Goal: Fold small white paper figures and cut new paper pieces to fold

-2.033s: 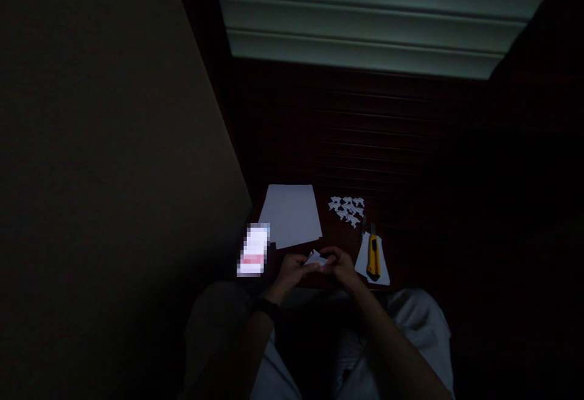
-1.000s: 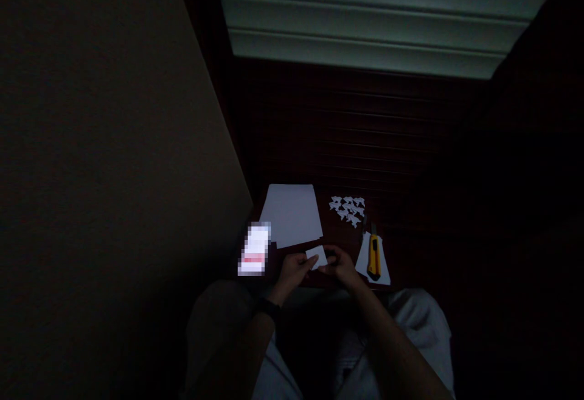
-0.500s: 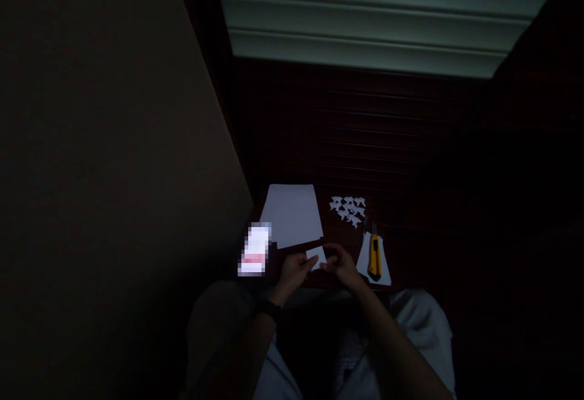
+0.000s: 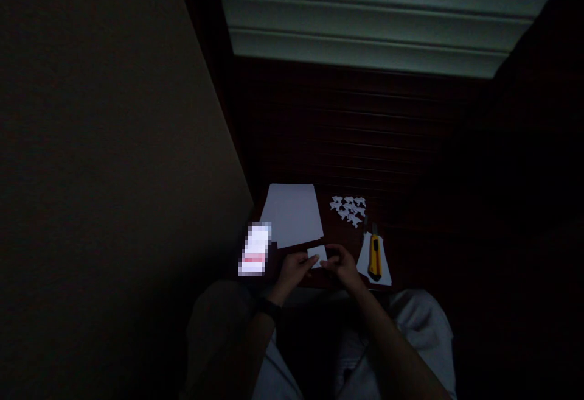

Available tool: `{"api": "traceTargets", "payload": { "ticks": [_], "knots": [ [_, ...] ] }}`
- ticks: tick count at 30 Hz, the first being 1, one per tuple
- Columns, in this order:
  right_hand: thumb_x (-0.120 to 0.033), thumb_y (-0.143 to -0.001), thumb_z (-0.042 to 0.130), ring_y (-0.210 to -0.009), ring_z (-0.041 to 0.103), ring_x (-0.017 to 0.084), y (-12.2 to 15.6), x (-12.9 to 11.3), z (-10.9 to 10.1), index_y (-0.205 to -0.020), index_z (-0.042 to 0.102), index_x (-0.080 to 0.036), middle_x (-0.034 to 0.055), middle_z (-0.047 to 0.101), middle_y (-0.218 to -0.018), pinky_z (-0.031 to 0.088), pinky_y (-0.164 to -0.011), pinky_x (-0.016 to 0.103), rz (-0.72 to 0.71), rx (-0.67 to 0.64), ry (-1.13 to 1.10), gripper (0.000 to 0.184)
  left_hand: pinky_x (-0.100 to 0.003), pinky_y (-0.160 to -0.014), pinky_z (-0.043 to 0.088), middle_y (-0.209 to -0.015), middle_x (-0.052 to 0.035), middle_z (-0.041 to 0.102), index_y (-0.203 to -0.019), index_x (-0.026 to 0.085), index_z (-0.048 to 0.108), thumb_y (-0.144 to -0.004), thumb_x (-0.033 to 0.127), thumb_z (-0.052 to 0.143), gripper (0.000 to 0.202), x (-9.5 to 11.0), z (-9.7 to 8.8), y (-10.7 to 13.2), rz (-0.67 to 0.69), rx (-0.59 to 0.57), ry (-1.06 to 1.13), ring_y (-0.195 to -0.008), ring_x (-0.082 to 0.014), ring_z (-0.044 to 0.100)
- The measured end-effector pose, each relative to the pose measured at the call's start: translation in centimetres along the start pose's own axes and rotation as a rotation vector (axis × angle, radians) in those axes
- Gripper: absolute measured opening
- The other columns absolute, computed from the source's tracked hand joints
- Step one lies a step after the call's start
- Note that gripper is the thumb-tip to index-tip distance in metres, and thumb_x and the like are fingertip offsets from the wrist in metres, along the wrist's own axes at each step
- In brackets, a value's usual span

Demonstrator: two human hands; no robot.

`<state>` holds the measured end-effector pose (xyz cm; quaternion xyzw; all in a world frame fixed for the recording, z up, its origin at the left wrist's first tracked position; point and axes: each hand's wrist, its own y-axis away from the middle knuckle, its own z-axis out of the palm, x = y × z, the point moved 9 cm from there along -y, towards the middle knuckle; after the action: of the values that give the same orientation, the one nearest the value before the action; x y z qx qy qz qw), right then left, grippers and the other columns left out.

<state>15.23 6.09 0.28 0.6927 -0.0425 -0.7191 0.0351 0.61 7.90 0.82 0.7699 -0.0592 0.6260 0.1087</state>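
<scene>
A small square of white paper [image 4: 316, 255] is held between my two hands, just above the near edge of the dark table. My left hand [image 4: 295, 268] pinches its left side, thumb lying on top. On the right side, my right hand [image 4: 342, 265] grips it with thumb and curled fingers. Beyond my hands lies a stack of white paper sheets [image 4: 292, 214]. Several small folded white paper pieces [image 4: 348, 208] sit in a cluster behind and to the right. Beside my right hand a yellow utility knife [image 4: 375, 258] rests on cut white paper [image 4: 385, 269].
A lit, blurred-out screen [image 4: 255, 249] lies at the table's left edge. A pale wall [image 4: 137, 144] rises close on the left. Dark slatted panelling [image 4: 347, 120] stands behind the table, with a light slatted shutter [image 4: 365, 16] above. My knees are below the near edge.
The paper square has turned slightly between my fingers and shifted a little to the right. Both hands keep their grip; everything else looks the same.
</scene>
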Motion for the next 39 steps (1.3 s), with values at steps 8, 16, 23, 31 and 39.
{"api": "traceTargets", "payload": {
  "ticks": [8,16,23,31,39],
  "knots": [
    [-0.044,-0.066,0.063,-0.047,0.049,0.011,-0.3,-0.2,0.0,-0.114,0.046,-0.02,-0.003,0.056,-0.061,0.04,-0.041,0.021,-0.025,0.036,-0.092,0.056,-0.022,-0.05,0.047,-0.083,-0.0107,0.065,-0.084,0.01,0.062,-0.07,0.047,0.057,0.04,0.1,-0.2,0.0,-0.04,-0.007,0.242,-0.071,-0.019,0.062],
    [-0.036,-0.063,0.066,-0.048,0.041,0.007,-0.1,-0.8,0.9,-0.095,0.065,-0.017,-0.0001,0.057,-0.065,0.031,-0.044,0.019,0.017,-0.192,-0.077,0.037,-0.023,-0.048,0.045,-0.085,-0.0103,0.064,-0.093,0.011,0.06,-0.067,0.036,0.061,0.037,0.4,0.0,0.6,-0.14,-0.179,0.418,-0.065,-0.017,0.061],
    [-0.03,-0.056,0.072,-0.046,0.038,0.006,0.2,-0.5,1.7,-0.088,0.068,-0.018,-0.0014,0.059,-0.068,0.025,-0.043,0.02,0.05,-0.291,-0.016,0.034,-0.023,-0.05,0.046,-0.078,-0.0075,0.062,-0.086,0.011,0.062,-0.066,0.04,0.062,0.035,1.1,0.6,0.9,-0.158,-0.256,0.344,-0.068,-0.0172,0.059],
    [-0.025,-0.052,0.075,-0.047,0.035,0.006,-0.1,1.0,0.9,-0.091,0.067,-0.016,-0.0066,0.045,-0.052,0.024,-0.046,0.02,0.093,-0.252,-0.093,0.04,-0.021,-0.049,0.045,-0.071,-0.0036,0.059,-0.077,0.012,0.059,-0.072,0.047,0.055,0.036,0.9,0.4,0.4,-0.08,-0.212,0.257,-0.06,-0.0119,0.056],
    [-0.024,-0.049,0.076,-0.049,0.037,0.006,0.0,0.8,1.0,-0.091,0.067,-0.017,-0.0066,0.046,-0.055,0.027,-0.048,0.021,0.101,-0.269,-0.126,0.043,-0.021,-0.045,0.045,-0.073,-0.005,0.062,-0.084,0.011,0.058,-0.064,0.045,0.065,0.04,0.5,1.2,0.2,-0.005,-0.259,0.161,-0.063,-0.0155,0.059]
  ]
}}
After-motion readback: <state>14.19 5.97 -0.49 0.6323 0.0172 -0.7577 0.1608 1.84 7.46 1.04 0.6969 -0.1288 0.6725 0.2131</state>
